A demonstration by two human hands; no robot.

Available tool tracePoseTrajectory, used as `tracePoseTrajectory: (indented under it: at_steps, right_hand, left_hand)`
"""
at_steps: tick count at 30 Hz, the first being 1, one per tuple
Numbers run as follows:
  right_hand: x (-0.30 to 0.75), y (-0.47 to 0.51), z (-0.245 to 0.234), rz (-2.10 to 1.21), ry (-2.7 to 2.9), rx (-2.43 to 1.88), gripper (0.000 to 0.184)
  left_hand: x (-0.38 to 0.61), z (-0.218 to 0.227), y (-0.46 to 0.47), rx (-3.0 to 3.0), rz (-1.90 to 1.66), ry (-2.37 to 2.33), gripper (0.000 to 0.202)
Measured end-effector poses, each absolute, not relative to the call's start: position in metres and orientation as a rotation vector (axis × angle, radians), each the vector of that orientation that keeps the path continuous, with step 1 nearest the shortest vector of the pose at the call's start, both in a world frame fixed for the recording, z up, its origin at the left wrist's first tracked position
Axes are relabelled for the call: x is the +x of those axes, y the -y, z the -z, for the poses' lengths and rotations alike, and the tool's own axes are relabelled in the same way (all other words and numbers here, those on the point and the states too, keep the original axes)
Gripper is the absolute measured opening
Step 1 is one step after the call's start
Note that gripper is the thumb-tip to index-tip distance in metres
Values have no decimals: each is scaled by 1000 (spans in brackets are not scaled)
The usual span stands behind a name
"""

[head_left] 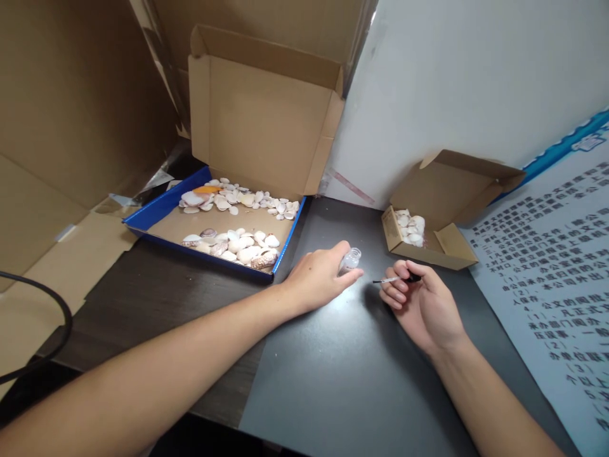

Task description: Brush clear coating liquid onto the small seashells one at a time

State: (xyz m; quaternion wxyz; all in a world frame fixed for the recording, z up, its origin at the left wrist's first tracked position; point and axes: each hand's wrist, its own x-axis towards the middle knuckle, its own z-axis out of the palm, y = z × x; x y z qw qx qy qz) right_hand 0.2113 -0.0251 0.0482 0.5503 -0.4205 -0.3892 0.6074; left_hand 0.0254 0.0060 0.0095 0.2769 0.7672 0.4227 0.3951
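Nearest, on the near side of the small clear bottle (353, 256), a broad stretch of grey sheet (323, 381) lies between the two forearms, giving open room; its left edge runs over the dark desk (157, 324). The desk's front edge shows nearer than the bottle and to its left, and farther left a black cable (69, 317) loops in. The left forearm crosses the near-left approach to the bottle.

The left hand (316, 276) has its fingers closed around the bottle, whose open neck points up; I cannot tell whether its base touches the sheet. Just right of the bottle, the right hand (423, 304), palm up, has its fingers curled around a black-handled brush (413, 277), the thin tip pointing toward the bottle and apart from it.

Beyond the bottle to the left, an open blue-edged box (178, 227) holds a near group of shells (238, 245) and a far group (242, 198), with bare cardboard between; an orange piece (208, 189) lies in the far group. Beyond the bottle to the right, a small open box (454, 246) holds white shells (410, 227) in its left part. Farthest right of the bottle stands a printed poster (537, 254); behind both boxes rise a pale wall (451, 76) and cardboard panels (71, 95).
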Motion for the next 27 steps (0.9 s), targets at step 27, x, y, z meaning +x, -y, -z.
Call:
tracePoseTrajectory:
  at_steps: [27]
  right_hand:
    - [212, 29, -52, -1391, 934, -941, 22]
  left_hand:
    - [48, -17, -31, 1990, -1121, -1429, 38]
